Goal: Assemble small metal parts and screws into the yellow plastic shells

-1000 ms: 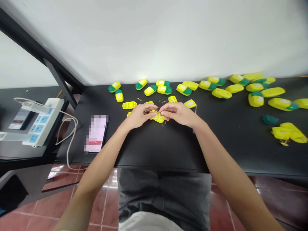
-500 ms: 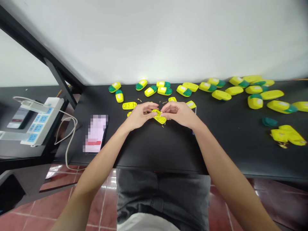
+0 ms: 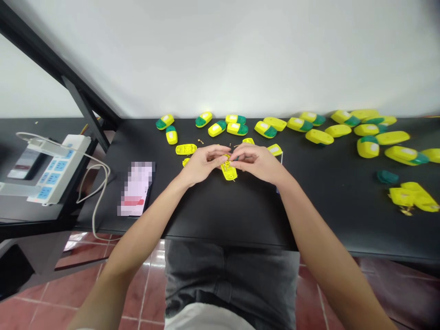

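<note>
Between both hands, near the middle of the black table, is an open yellow shell (image 3: 228, 172) with its inside facing up. My left hand (image 3: 203, 164) grips the shell's upper left side between thumb and fingers. From the right, my right hand (image 3: 258, 161) pinches at the shell's upper end; its fingertips touch something too small to make out. Another open yellow shell half (image 3: 186, 149) lies left of my hands, and a yellow piece (image 3: 274, 150) lies just beyond my right hand.
Several yellow-and-green cases (image 3: 237, 129) line the back of the table (image 3: 220, 215) by the wall. Yellow shells (image 3: 414, 196) and a green piece (image 3: 387, 176) lie at the right. A phone (image 3: 138, 188) and a white power strip (image 3: 57, 168) with cable are at the left.
The shell between my hands has turned to point more toward me. Both hands keep nearly the same place and grip; the whole view has shifted slightly.
</note>
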Demonstrator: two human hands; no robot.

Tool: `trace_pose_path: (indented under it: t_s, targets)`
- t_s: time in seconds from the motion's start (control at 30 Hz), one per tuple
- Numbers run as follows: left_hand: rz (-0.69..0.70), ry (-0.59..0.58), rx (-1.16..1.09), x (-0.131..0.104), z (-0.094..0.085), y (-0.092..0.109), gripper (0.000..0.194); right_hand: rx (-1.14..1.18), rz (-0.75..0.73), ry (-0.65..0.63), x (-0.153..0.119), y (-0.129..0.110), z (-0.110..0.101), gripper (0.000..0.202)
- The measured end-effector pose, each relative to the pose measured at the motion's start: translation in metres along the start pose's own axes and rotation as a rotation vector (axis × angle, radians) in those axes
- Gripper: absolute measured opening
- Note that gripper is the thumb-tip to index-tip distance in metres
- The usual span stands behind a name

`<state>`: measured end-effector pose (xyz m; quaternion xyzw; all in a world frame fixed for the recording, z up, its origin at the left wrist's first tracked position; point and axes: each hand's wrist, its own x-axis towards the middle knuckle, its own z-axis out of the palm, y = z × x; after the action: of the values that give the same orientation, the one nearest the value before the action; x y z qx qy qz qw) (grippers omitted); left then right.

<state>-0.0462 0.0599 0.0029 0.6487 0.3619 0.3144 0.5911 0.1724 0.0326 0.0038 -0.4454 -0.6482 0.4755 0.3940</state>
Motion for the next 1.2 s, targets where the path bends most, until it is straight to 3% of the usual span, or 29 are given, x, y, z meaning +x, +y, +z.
trace_pose_path:
  t_s: [0.53,1.2]
  targets:
    - [0.008,0.035,-0.039,-0.0001,0.0023,-0.0045,0.041,-0.151,-0.054,-0.034,-0.0033,-0.0087,-0.0029,0.036]
    - [0.026,0.037,-0.028,-0.0009,0.0039,-0.0005,0.033,-0.019,0.113,-0.062,-0.0055,-0.0055,-0.0019,0.039]
